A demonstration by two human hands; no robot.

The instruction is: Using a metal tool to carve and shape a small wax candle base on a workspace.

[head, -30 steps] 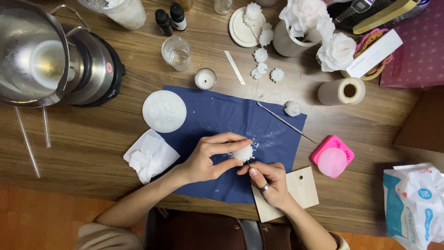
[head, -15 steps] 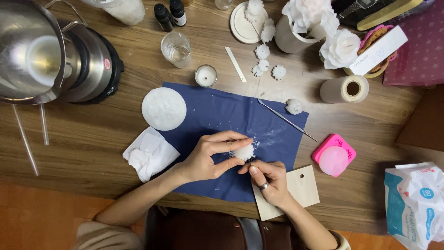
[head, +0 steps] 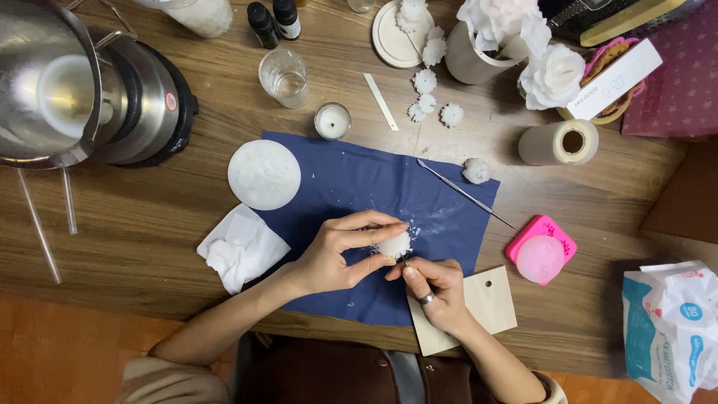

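My left hand (head: 329,258) pinches the small white wax flower (head: 393,244) over the blue cloth (head: 359,187); my right hand (head: 434,288) grips a thin tool under it. Press too hard and I judge the petals could crumble, adding crumbs to the cloth.

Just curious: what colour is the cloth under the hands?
Dark blue cloth, seen clearly in the head view.

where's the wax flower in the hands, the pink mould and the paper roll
wax flower (head: 393,244), head view, its white top between the fingers
pink mould (head: 540,250), head view, its round middle
paper roll (head: 557,143), head view, its side
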